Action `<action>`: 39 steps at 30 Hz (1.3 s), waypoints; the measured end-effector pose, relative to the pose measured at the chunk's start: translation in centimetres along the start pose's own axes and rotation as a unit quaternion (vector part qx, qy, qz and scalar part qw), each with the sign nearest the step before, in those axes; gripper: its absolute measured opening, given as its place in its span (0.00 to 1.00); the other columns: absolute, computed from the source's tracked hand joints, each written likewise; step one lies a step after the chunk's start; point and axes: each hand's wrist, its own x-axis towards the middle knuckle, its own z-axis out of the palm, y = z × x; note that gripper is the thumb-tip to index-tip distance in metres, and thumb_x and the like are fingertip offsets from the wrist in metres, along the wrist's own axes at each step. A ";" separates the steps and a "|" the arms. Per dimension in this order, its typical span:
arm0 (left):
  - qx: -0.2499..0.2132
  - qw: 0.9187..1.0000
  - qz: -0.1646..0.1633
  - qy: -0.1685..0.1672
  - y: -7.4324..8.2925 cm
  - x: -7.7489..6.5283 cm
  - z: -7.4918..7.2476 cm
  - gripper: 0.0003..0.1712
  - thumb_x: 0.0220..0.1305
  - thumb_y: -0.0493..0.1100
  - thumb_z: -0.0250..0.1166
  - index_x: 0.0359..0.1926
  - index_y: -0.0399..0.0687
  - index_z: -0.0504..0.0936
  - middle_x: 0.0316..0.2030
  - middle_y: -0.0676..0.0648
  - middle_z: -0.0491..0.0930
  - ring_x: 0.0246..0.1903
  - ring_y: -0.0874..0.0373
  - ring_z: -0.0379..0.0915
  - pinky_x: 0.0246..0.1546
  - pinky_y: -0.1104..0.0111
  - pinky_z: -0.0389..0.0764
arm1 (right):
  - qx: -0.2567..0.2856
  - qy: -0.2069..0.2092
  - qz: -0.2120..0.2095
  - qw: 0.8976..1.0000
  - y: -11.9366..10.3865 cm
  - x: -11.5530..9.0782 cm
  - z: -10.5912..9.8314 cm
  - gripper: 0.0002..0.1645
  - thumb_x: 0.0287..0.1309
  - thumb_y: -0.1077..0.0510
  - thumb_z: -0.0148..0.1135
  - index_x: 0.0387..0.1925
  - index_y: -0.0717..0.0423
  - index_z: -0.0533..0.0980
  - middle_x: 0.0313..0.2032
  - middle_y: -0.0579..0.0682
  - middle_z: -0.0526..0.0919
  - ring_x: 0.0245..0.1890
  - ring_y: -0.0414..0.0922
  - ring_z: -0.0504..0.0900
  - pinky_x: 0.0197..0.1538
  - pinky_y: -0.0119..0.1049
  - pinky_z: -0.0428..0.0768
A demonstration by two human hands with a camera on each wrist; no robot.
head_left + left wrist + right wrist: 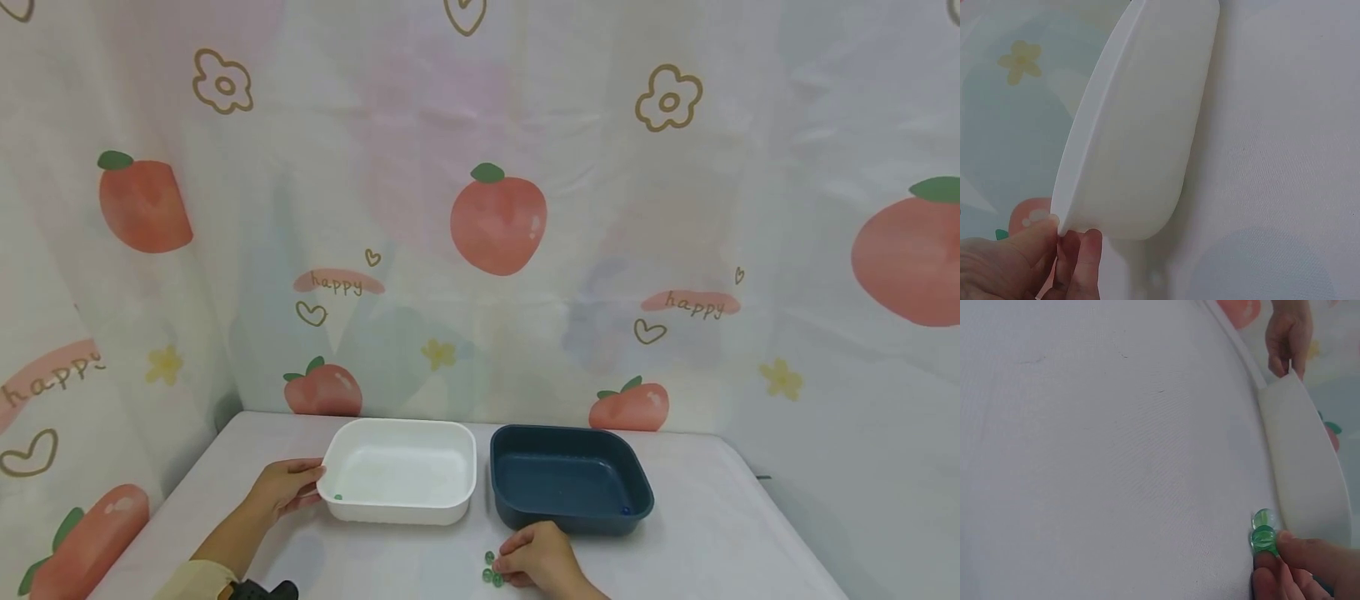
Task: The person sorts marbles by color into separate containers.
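My left hand (288,486) grips the left rim of a white plastic basin (397,513), thumb on top and fingers beneath, as the left wrist view shows. One small green marble (338,497) lies inside it. Beside it to the right stands a dark blue basin (566,522) with a blue marble (626,510) in its near right corner. In front of the basins, my right hand (543,560) is at a small cluster of clear green glass marbles (487,575). In the right wrist view, thumb and fingers pinch one green marble (1264,539); another marble (1264,519) lies close by.
Both basins stand on a table with a white cloth (360,558). Behind the table hangs a curtain (495,350) printed with fruit and flowers. A narrow gap separates the two basins. A dark strapped device (262,590) sits on the left wrist.
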 end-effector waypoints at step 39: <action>-0.003 1.000 0.001 -0.005 -0.1 0.3 -0.1 0.28 0.66 0.38 0.65 0.60 0.22 0.71 0.43 0.34 0.84 0.32 0.57 0.84 0.37 0.62 0.88 | 0.153 -0.114 -0.004 0.982 -2.7 -0.3 -1.6 0.17 0.56 0.69 0.67 0.46 0.77 0.78 0.35 0.57 0.88 0.35 0.44 0.88 0.42 0.37 0.88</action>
